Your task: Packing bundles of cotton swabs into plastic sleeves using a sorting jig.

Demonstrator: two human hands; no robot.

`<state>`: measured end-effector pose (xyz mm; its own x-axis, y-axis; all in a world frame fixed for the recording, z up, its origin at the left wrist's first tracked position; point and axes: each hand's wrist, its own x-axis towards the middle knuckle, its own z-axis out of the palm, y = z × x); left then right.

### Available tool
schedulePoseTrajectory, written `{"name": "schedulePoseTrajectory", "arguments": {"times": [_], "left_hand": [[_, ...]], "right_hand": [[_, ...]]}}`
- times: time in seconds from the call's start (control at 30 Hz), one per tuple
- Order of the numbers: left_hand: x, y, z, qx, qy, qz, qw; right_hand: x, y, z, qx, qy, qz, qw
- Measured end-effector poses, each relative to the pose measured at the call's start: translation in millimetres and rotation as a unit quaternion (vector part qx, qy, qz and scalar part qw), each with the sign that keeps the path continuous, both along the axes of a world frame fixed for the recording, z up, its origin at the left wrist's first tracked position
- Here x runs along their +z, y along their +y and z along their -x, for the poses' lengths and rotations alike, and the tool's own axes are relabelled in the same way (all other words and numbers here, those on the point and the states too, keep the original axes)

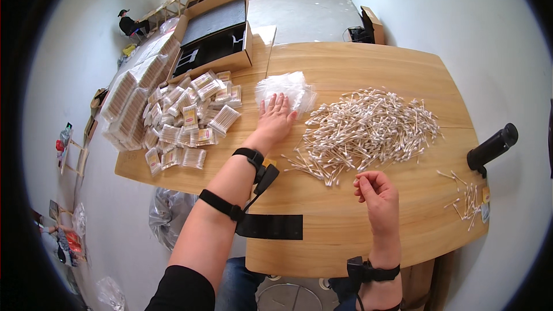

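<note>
"Where were your hands?"
"My left hand (275, 121) lay on the clear plastic bags (281, 84), fingers open and slightly spread. My right hand (377, 198) was curled closed beside the near edge of the loose cotton swabs (371, 129), thumb against the fingers; nothing showed in the pinch."
"How much was done?"
"A fair share, I'd judge: filled swab packets (193, 115) lay heaped on the wooden table (426, 196), left of the bags, beside stacked wrapped bundles (122, 109)."
"And left?"
"Plenty, it seemed: that broad loose pile to the right, and the bags under my palm looked flat and unfilled."
</note>
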<state>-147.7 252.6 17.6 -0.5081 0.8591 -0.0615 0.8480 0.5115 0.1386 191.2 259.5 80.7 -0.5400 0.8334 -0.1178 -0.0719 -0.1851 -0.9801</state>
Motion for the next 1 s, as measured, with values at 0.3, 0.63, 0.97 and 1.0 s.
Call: {"name": "schedulePoseTrajectory", "arguments": {"times": [0.3, 0.63, 0.97, 1.0], "left_hand": [[31, -101, -55, -0.056, 0.082, -0.400, 0.911], [67, -286, -196, 0.087, -0.199, -0.452, 0.865], [84, -363, -277, 0.099, -0.345, -0.384, 0.851], [92, -368, -285, 0.082, -0.352, -0.389, 0.848]], "right_hand": [[0, 2, -4, -0.001, 0.024, 0.000, 1.000], [-63, -49, 13, 0.170, -0.213, -0.305, 0.912], [-88, -114, -24, 0.115, -0.199, -0.405, 0.885], [-81, -127, -32, 0.128, -0.236, -0.307, 0.913]]}}
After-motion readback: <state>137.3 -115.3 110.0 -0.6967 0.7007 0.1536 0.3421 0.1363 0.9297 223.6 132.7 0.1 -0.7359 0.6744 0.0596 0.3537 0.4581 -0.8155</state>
